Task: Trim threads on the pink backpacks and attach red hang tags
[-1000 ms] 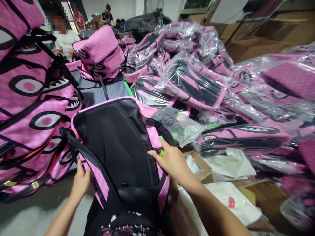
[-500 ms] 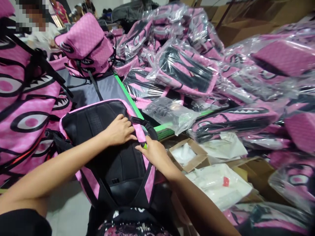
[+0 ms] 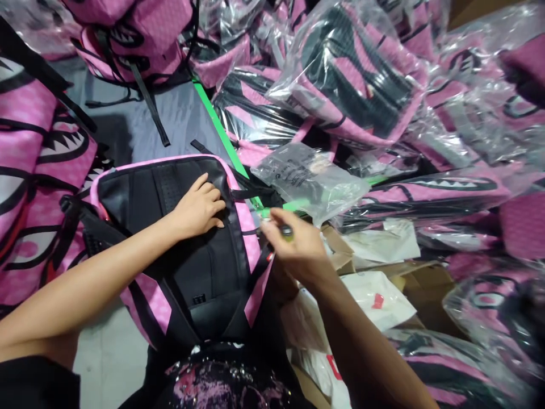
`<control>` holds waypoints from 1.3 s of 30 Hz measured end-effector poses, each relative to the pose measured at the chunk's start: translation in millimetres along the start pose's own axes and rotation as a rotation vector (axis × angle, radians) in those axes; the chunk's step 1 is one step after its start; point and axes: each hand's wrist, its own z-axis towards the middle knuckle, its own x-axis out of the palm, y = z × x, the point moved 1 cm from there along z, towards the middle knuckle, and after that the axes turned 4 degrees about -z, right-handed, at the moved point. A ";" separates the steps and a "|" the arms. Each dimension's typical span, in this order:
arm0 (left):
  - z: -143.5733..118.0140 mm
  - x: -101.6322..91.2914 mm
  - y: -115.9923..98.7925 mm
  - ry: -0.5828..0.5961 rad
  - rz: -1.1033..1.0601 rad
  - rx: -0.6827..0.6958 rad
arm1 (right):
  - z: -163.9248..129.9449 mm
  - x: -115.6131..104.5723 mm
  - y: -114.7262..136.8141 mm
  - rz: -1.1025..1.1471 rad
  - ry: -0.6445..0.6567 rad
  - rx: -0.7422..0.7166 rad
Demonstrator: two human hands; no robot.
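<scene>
A pink backpack (image 3: 140, 199) lies back-up in front of me, its black padded panel facing up. My left hand (image 3: 198, 207) rests flat on that panel near the top right corner, fingers slightly curled. My right hand (image 3: 298, 247) hovers just off the backpack's right edge, blurred, pinching a small green and dark object (image 3: 286, 231) between thumb and fingers. A black strap (image 3: 251, 193) runs from the bag's top corner toward the right hand.
Bagged pink backpacks (image 3: 353, 91) pile up on the right and far side. Unbagged pink backpacks (image 3: 34, 170) stack on the left. A small clear plastic bag (image 3: 309, 179) lies near the right hand. An open cardboard box (image 3: 426, 284) with white packets sits lower right. A green table edge (image 3: 217, 128) crosses the grey surface.
The left hand crossed from the bag's lower left side to its top right corner. The right hand lifted off the bag's edge to the right. The view tilted downward.
</scene>
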 end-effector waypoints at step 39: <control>-26.1 36.2 -7.4 -0.340 -0.104 0.031 | 43.5 83.8 4.6 0.161 -0.185 -0.233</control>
